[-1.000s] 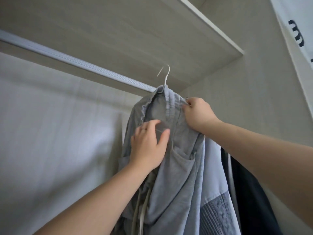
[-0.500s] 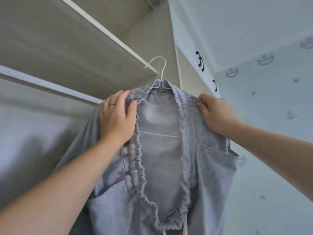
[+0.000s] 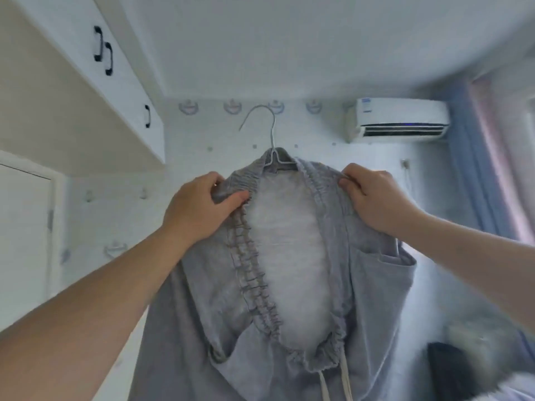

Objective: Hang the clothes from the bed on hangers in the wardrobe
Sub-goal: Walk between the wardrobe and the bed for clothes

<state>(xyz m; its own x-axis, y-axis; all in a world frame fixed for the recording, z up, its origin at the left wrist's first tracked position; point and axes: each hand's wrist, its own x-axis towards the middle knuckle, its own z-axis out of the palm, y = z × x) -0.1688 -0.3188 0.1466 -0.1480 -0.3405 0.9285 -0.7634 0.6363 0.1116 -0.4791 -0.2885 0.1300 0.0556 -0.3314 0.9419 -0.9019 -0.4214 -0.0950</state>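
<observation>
Both hands — left hand (image 3: 199,208), right hand (image 3: 373,201) — pinch the trousers' (image 3: 289,256) waistband on the hanger (image 3: 270,134), whose hook must next catch the wardrobe rail.

No text, brand or number can be read. A small blue sticker (image 3: 365,106) on the wall-mounted air conditioner (image 3: 405,118) carries print, but it is too blurred to make out.

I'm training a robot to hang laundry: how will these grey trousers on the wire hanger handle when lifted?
Probably floppy: the grey trousers sag in folds below the left hand and right hand gripping them. Likely light: the thin wire hanger inside looks unbent. The elastic waistband may stretch and slide along the hanger.
</observation>
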